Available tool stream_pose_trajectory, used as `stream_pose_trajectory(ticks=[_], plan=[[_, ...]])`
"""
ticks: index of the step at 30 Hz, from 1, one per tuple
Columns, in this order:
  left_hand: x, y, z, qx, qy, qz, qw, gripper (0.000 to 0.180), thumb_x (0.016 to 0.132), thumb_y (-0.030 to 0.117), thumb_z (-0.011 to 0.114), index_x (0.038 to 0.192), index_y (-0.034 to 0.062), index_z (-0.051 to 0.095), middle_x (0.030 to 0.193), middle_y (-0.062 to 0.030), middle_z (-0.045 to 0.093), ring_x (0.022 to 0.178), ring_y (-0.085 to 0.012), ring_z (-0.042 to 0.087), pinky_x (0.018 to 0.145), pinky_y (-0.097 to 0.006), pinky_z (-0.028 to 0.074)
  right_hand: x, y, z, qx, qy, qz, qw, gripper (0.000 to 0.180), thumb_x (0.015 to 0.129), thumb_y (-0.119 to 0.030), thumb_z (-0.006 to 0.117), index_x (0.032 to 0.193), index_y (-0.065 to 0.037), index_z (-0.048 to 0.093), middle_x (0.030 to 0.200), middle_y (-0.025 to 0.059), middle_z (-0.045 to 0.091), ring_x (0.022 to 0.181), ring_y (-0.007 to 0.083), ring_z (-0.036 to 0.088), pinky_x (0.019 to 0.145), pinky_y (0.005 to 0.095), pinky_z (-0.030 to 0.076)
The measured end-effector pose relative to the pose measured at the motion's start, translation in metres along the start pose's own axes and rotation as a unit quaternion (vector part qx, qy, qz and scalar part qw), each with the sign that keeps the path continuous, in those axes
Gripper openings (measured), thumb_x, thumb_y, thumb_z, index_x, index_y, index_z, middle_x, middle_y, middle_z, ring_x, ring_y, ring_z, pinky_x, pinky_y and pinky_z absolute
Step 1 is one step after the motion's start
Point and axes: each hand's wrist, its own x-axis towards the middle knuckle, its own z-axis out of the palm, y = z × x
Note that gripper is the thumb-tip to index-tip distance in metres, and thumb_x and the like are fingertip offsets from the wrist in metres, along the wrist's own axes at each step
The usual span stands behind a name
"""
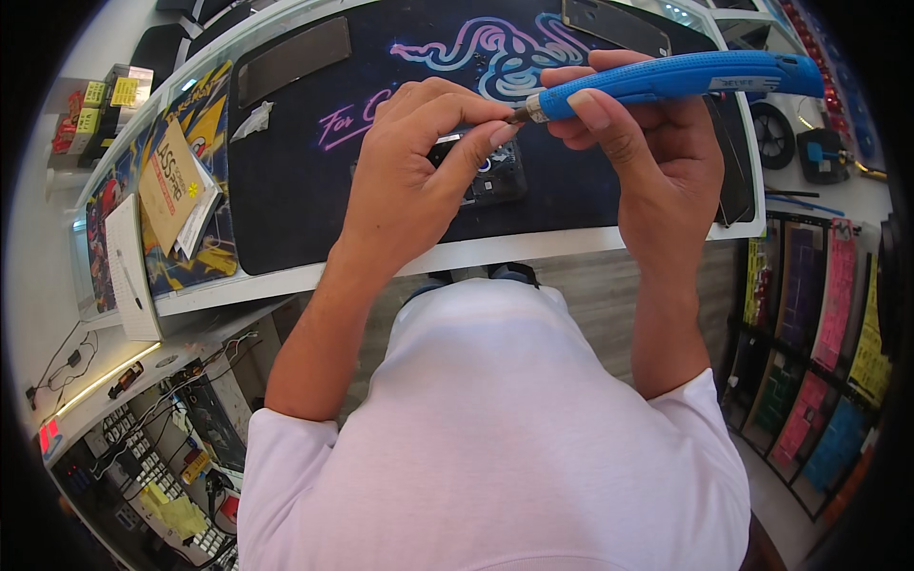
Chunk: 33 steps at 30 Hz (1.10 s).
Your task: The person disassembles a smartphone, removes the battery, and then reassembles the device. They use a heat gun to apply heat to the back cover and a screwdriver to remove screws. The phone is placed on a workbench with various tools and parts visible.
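My right hand (666, 181) grips a blue electric screwdriver (685, 80) by its body, level above the mat and pointing left. At its tip is a short dark bit (518, 116). The thumb and forefinger of my left hand (405, 176) are closed in a pinch on that bit. Directly beneath the fingers, a dark opened phone (505, 183) lies on the mat, partly hidden by my left hand.
The black mat (295, 214) carries a dark phone panel (295, 63) at far left, another panel (614, 27) at far right, and a crumpled clear wrapper (253, 121). Left of it lie a brown envelope (171, 190) and a white notepad (126, 238). A rack (804, 333) stands right.
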Motion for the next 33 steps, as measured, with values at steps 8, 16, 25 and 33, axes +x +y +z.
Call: stream_pose_trajectory(ticks=[8, 16, 25, 33], plan=[[0.004, -0.008, -0.007, 0.107, -0.048, 0.042, 0.992, 0.016, 0.099, 0.020, 0.076, 0.107, 0.0068, 0.080, 0.104, -0.0045, 0.075, 0.101, -0.0212, 0.066, 0.092, -0.035, 0.048, 0.008, 0.001, -0.010, -0.079, -0.025, 0.004, 0.997, 0.033, 0.102, -0.012, 0.075, 0.130, 0.003, 0.065, 0.113, 0.0215, 0.079, 0.088, 0.0200, 0.079, 0.077, 0.0265, 0.062], [0.006, -0.006, -0.008, 0.120, -0.037, 0.064, 0.990, 0.016, 0.099, 0.021, 0.076, 0.107, 0.0070, 0.080, 0.102, -0.0043, 0.074, 0.100, -0.0215, 0.066, 0.092, -0.035, 0.048, 0.011, 0.005, -0.015, -0.059, -0.042, -0.009, 0.997, 0.032, 0.103, -0.012, 0.074, 0.130, 0.002, 0.065, 0.113, 0.0211, 0.080, 0.088, 0.0203, 0.080, 0.076, 0.0264, 0.063], [0.005, -0.008, -0.007, 0.107, -0.041, 0.046, 0.992, 0.014, 0.099, 0.021, 0.075, 0.105, 0.0088, 0.079, 0.100, -0.0022, 0.074, 0.102, -0.0215, 0.064, 0.101, -0.038, 0.040, 0.007, 0.008, -0.009, -0.090, -0.038, -0.008, 0.995, 0.032, 0.103, -0.012, 0.073, 0.131, 0.001, 0.065, 0.113, 0.0195, 0.080, 0.090, 0.0197, 0.079, 0.077, 0.0262, 0.062], [0.001, -0.010, -0.004, -0.052, -0.010, -0.044, 0.998, 0.021, 0.101, 0.026, 0.076, 0.109, 0.0078, 0.081, 0.098, -0.0013, 0.073, 0.096, -0.0177, 0.064, 0.091, -0.033, 0.046, 0.009, 0.008, -0.007, -0.076, 0.000, -0.008, 0.997, 0.036, 0.105, -0.022, 0.073, 0.130, 0.002, 0.064, 0.114, 0.0220, 0.079, 0.090, 0.0208, 0.079, 0.077, 0.0288, 0.064]])
